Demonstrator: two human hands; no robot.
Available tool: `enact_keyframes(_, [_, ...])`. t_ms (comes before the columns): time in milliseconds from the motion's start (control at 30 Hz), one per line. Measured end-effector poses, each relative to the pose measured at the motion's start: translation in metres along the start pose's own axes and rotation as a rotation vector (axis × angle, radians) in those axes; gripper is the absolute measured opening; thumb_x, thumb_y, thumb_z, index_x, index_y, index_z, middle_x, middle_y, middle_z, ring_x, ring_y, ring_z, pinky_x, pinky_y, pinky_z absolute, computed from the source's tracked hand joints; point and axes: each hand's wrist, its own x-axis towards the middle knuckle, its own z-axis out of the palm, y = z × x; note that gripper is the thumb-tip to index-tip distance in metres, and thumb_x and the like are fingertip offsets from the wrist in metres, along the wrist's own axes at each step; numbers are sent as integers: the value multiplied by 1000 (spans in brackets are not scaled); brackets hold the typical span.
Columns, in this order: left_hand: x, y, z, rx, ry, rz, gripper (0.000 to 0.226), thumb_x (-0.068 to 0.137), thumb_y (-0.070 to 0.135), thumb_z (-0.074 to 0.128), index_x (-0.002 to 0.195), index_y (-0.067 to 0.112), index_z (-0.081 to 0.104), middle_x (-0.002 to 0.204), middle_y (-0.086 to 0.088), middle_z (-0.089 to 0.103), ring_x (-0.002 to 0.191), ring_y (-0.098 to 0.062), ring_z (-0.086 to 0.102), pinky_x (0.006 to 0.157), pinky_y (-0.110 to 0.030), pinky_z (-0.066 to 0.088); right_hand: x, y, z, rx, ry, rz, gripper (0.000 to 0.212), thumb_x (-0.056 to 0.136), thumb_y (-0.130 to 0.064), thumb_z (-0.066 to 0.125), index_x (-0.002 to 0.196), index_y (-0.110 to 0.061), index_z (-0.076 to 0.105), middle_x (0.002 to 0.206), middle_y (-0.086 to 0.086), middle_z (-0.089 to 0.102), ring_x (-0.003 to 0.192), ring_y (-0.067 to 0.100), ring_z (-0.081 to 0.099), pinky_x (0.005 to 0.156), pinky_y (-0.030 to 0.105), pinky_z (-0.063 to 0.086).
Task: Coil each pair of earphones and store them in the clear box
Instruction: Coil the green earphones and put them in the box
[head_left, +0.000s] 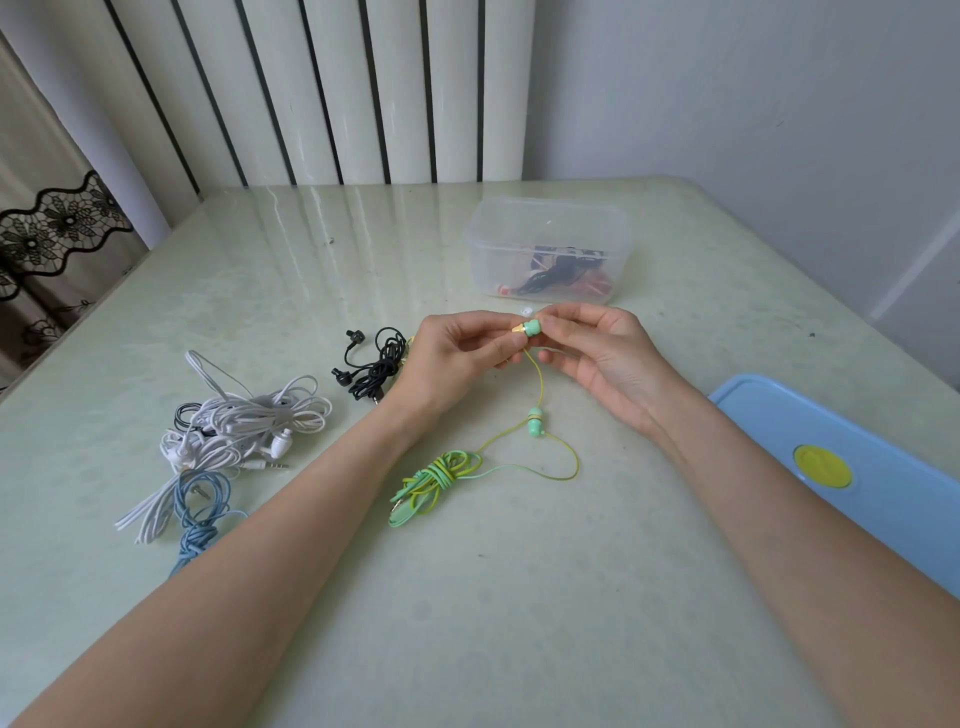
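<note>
A green and yellow pair of earphones (436, 475) lies in the middle of the table, most of its cord bundled. One green earbud (531, 328) is raised off the table, pinched between my left hand (457, 358) and my right hand (597, 353). The other green earbud (535, 422) lies on the table below them. The clear box (545, 223) stands just behind my hands and holds coiled red and black earphones (558, 273).
On the left lie a white earphone tangle (249, 426), a blue pair (200, 512) and a black pair (374, 364). A small white ear tip (525, 310) sits before the box. The blue lid (852, 478) with a yellow disc lies at the right edge.
</note>
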Motion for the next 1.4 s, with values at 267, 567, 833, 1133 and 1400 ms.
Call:
enact_keyframes(267, [4, -7, 1, 74, 87, -31, 19, 82, 1, 63, 98, 11, 66, 78, -1, 65, 60, 1, 54, 62, -15, 50, 1, 2, 2, -1, 41, -20, 11, 84, 6, 54, 85, -1, 63, 66, 0, 69, 63, 7, 64, 64, 15, 53])
enact_keyframes(567, [3, -7, 0, 220, 115, 33, 18, 79, 2, 67, 85, 19, 66, 70, 9, 60, 63, 4, 53, 61, -12, 46, -1, 3, 5, -112, 71, -46, 16, 82, 11, 54, 80, -4, 60, 69, 6, 64, 58, 7, 63, 63, 15, 53])
enact_keyframes(833, [4, -10, 0, 207, 107, 13, 16, 77, 4, 70, 81, 19, 65, 71, 8, 61, 62, 2, 54, 68, -19, 49, -2, 3, 7, -196, 38, -71, 15, 81, 8, 58, 83, -6, 62, 77, 7, 62, 62, 7, 62, 72, 16, 54])
enact_keyframes(1133, [5, -10, -2, 155, 63, -29, 14, 79, 0, 66, 89, 10, 65, 77, 3, 64, 65, 2, 57, 71, -15, 49, -4, 2, 8, -154, 41, -80, 14, 83, 7, 56, 84, -6, 61, 74, 6, 62, 61, 7, 61, 69, 16, 54])
enact_keyframes(1400, [3, -8, 0, 247, 38, -29, 24, 82, 3, 63, 103, 14, 63, 83, -9, 67, 72, -13, 62, 77, -24, 51, -5, 4, 12, -256, 70, -98, 12, 83, 5, 58, 80, -6, 61, 70, 7, 61, 55, 4, 59, 59, 15, 52])
